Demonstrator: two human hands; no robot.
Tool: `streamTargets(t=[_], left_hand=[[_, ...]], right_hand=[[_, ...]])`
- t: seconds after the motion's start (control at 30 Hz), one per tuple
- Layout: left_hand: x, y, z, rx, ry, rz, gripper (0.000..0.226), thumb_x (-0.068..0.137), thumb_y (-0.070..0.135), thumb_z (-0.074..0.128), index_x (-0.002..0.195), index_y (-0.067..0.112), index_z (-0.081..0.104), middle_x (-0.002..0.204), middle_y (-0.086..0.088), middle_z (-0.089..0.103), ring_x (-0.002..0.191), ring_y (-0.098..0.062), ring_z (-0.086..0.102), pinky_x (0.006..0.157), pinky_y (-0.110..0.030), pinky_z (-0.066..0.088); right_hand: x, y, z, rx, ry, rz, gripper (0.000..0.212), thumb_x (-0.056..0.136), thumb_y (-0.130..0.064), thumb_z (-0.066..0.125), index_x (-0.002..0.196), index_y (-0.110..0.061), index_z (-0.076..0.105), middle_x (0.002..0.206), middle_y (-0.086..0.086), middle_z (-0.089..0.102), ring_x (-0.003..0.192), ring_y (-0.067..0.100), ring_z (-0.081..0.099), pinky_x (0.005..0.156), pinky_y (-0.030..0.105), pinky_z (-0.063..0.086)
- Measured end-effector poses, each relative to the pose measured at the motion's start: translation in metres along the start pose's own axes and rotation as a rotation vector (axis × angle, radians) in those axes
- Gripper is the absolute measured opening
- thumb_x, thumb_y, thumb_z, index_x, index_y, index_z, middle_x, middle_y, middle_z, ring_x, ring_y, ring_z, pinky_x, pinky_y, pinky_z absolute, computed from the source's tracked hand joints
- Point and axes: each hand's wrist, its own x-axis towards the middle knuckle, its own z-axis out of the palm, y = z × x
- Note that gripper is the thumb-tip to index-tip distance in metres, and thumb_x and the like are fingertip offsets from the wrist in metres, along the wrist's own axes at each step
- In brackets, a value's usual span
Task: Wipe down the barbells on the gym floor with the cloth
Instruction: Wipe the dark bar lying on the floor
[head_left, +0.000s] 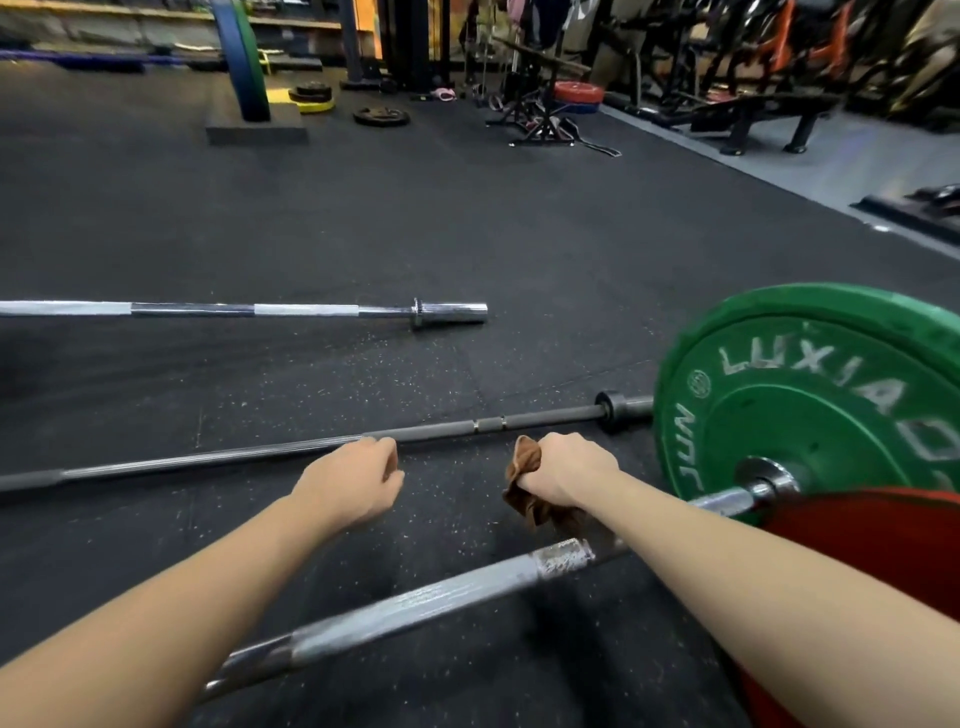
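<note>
The right hand (563, 475) grips the cloth (525, 458) in curled fingers; the left hand (353, 483) curls loosely, empty. Best wrap the black bar (545, 417) at twelve o'clock fully, rubbing lengthwise

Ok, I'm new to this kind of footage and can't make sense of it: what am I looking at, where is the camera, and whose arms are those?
There is no machine here. The single picture comes from a wide-angle camera worn on a person's head, looking forward and down, so the two bare arms are that person's own. The right hand grips a bunched brown cloth. The left hand holds nothing; its fingers are loosely curled by the black barbell, and I cannot tell whether they touch it. Three bars lie on the dark gym floor: the near silver barbell, which carries a green weight plate at its right end, the black one beyond it, and the far silver barbell. Other gym gear stands blurred in the background.
</note>
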Motion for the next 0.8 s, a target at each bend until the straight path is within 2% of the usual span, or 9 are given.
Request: streamTargets(t=[0.13,0.27,0.37,0.43,0.53,0.6,0.67,0.73,0.8], left_hand=[[0.034,-0.013,0.021,-0.001,-0.037,-0.024,0.033,0.102,0.039,0.046,0.130,0.022,0.052,0.134,0.001,0.056,0.124,-0.022,0.054,0.102,-0.038,0.045],[0.067,-0.034,0.042,0.041,-0.073,-0.054,0.045,0.100,0.037,0.048,0.140,0.019,0.046,0.147,-0.001,0.048,0.133,-0.024,0.049,0.106,-0.043,0.045],[0.086,-0.043,0.049,0.041,-0.118,-0.084,0.060,0.101,0.035,0.048,0.156,0.018,0.031,0.166,-0.002,0.024,0.149,-0.023,0.032,0.118,-0.042,0.034],[0.098,-0.047,0.052,0.042,-0.113,-0.089,0.068,0.102,0.035,0.047,0.162,0.018,0.019,0.171,-0.001,0.010,0.156,-0.021,0.017,0.124,-0.041,0.024],[0.121,-0.050,0.062,0.070,-0.093,-0.086,0.068,0.105,0.037,0.042,0.163,0.017,0.012,0.172,-0.001,0.005,0.157,-0.022,0.009,0.125,-0.045,0.020],[0.132,-0.051,0.076,0.035,-0.113,-0.135,0.067,0.107,0.040,0.038,0.163,0.016,0.011,0.171,-0.003,0.008,0.157,-0.024,0.008,0.125,-0.049,0.017],[0.136,-0.058,0.093,0.047,-0.094,-0.149,0.068,0.106,0.047,0.036,0.162,0.015,0.015,0.168,-0.005,0.020,0.155,-0.025,0.014,0.125,-0.052,0.013],[0.137,-0.069,0.105,0.146,-0.011,-0.101,0.068,0.104,0.056,0.034,0.158,0.015,0.028,0.156,-0.007,0.038,0.148,-0.029,0.030,0.124,-0.054,0.011],[0.144,-0.073,0.102,0.199,0.004,-0.087,0.069,0.100,0.066,0.027,0.144,0.016,0.044,0.141,-0.009,0.052,0.134,-0.031,0.044,0.122,-0.054,0.016]], right_hand=[[0.037,0.013,-0.001,0.012,0.000,0.054,0.033,0.089,-0.045,0.057,0.106,-0.018,0.063,0.105,0.004,0.068,0.094,0.032,0.066,0.076,0.033,0.050],[0.078,0.032,0.006,0.109,0.020,0.108,0.034,0.088,-0.045,0.060,0.105,-0.016,0.067,0.096,0.004,0.068,0.085,0.030,0.066,0.076,0.035,0.055],[0.104,0.047,0.010,0.153,0.130,0.127,0.031,0.088,-0.035,0.061,0.112,-0.015,0.063,0.109,0.010,0.067,0.100,0.033,0.064,0.084,0.040,0.057],[0.117,0.056,0.010,0.195,0.242,0.139,0.033,0.088,-0.028,0.062,0.117,-0.013,0.056,0.119,0.014,0.060,0.113,0.038,0.056,0.089,0.043,0.052],[0.132,0.067,0.014,0.253,0.348,0.196,0.034,0.088,-0.021,0.062,0.118,-0.012,0.050,0.123,0.016,0.054,0.120,0.042,0.049,0.091,0.046,0.046],[0.139,0.073,0.021,0.249,0.335,0.227,0.032,0.087,-0.022,0.063,0.115,-0.013,0.050,0.123,0.016,0.055,0.119,0.042,0.049,0.090,0.046,0.046],[0.146,0.076,0.026,0.257,0.313,0.236,0.026,0.087,-0.023,0.063,0.108,-0.014,0.051,0.121,0.015,0.058,0.116,0.042,0.052,0.088,0.045,0.048],[0.150,0.076,0.028,0.257,0.317,0.240,0.023,0.087,-0.025,0.063,0.104,-0.015,0.050,0.118,0.014,0.060,0.114,0.041,0.054,0.086,0.044,0.048],[0.151,0.077,0.029,0.234,0.321,0.231,0.023,0.088,-0.026,0.063,0.104,-0.016,0.050,0.115,0.013,0.060,0.111,0.040,0.056,0.083,0.043,0.049]])
